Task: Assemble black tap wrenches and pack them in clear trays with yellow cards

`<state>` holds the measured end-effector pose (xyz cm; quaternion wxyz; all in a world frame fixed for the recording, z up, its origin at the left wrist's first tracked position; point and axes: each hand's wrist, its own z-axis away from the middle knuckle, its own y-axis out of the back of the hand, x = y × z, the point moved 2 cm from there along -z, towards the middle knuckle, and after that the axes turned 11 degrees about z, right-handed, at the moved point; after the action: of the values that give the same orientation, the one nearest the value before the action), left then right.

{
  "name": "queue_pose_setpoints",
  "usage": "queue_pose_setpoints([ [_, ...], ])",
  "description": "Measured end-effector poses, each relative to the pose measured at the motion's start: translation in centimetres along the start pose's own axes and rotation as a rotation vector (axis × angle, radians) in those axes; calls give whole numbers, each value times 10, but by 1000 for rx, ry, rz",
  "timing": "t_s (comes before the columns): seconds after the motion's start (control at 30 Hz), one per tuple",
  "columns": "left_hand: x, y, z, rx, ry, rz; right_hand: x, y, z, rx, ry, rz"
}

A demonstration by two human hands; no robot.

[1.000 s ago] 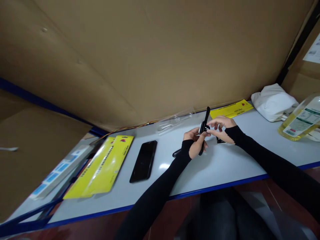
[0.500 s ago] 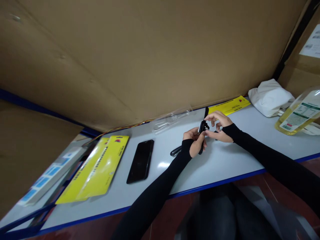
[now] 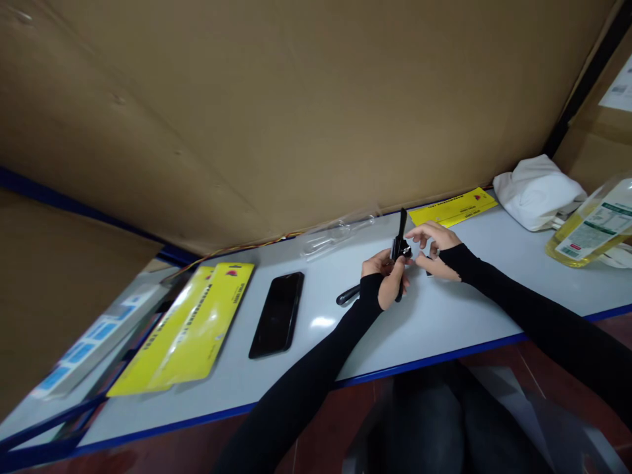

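My left hand [image 3: 388, 273] is closed around a black tool with a metal part [image 3: 401, 247], one black arm of it pointing up and away and another end showing below my fingers. Just to the right, my right hand [image 3: 435, 249] has its thumb and fingers apart, close to the metal part, with nothing visible between them. A black handle [image 3: 348, 294] lies on the table at the left of my left wrist. Under my right hand a small dark piece shows on the table, mostly hidden.
A black phone [image 3: 277, 316] lies left of my hands, with yellow packets [image 3: 197, 329] beyond it. Clear plastic packaging [image 3: 340, 236] and a yellow card [image 3: 457, 207] lie along the back wall. A white bag [image 3: 538, 192] and a bottle of yellow liquid [image 3: 592, 224] stand at the right.
My right thumb and fingers have drawn away from the tool and spread apart. The tool has turned slightly in my left hand, its upper arm tilting left.
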<state>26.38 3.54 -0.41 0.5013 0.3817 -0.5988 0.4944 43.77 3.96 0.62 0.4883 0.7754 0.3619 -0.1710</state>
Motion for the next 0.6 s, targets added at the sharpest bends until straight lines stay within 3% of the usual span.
queue_pose_setpoints([
  [0.2,0,1,-1,6,-19,9,3,1,-2,-55,-68,-54],
  [0.37,-1,0,1,0,-29,8,3,5,-2,35,-218,-114],
  [0.5,1,0,2,7,-32,-15,2,2,-1,-88,-267,-181],
  [0.6,3,-1,2,20,-40,11,1,3,-2,-79,-315,-228],
])
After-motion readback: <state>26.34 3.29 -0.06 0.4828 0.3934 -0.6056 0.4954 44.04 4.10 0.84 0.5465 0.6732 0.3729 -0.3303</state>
